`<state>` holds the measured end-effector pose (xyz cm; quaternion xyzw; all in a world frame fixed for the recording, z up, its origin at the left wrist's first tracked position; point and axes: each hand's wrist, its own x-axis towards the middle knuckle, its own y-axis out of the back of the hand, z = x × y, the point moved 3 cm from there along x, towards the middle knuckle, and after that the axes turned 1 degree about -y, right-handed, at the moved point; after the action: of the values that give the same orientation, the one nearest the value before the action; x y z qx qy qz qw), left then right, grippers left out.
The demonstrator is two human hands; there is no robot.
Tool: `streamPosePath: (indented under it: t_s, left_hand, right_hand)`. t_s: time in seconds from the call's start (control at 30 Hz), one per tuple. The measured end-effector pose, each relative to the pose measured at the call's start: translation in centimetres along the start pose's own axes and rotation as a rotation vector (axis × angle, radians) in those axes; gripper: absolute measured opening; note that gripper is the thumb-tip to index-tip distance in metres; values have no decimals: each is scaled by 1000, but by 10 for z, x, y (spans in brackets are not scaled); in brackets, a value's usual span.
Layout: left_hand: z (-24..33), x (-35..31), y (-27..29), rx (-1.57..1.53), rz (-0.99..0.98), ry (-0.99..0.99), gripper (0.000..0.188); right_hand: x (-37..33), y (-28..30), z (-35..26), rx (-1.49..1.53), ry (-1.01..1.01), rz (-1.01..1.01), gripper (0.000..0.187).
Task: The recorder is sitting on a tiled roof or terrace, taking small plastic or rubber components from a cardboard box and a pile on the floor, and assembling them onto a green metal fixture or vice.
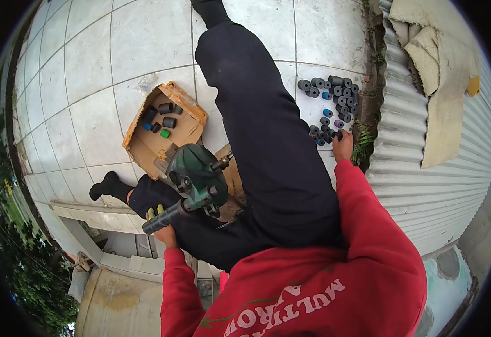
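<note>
yep, something in each grip
left hand (167, 235) curled round the black handle (166, 218) of the green machine (199, 171), right hand (343, 147) pinching a black roller (339, 135) beside the roller cluster (342, 101)

White capital lettering (313, 301) stands on the red sweatshirt (313, 264) — some of it lost in folds and at the lower edge — beside a green arrow (205, 322), curved and long.

Dark green machine (191, 164) sits just off center toward 9 o'clock, chunky black handle (167, 218) poking toward 8. Little black cylinder (339, 135) is around 2 o'clock, angle's hard to tell.
</note>
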<state>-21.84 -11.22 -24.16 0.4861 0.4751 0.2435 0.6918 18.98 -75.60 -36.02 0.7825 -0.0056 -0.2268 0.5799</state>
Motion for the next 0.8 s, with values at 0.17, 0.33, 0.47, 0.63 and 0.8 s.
streamPosePath:
  t_s: [0.17, 0.33, 0.47, 0.63, 0.8]
  left_hand:
    - [2, 0, 3, -75, -2, -37, 38]
    - [-2, 0, 1, -13, -62, 116, 39]
    - [9, 0, -2, 4, -17, 8, 39]
    - [10, -1, 2, -21, 38, -8, 38]
    - [-3, 0, 3, -52, 29, -37, 37]
  right_hand:
    - [-4, -7, -26, 8, 105, -113, 38]
    - [13, -24, -31, -20, -42, -62, 42]
    - [25, -29, -27, -64, -79, -109, 41]
    - [20, -11, -11, -6, -123, 45, 41]
    - [14, -4, 21, -19, -175, -8, 42]
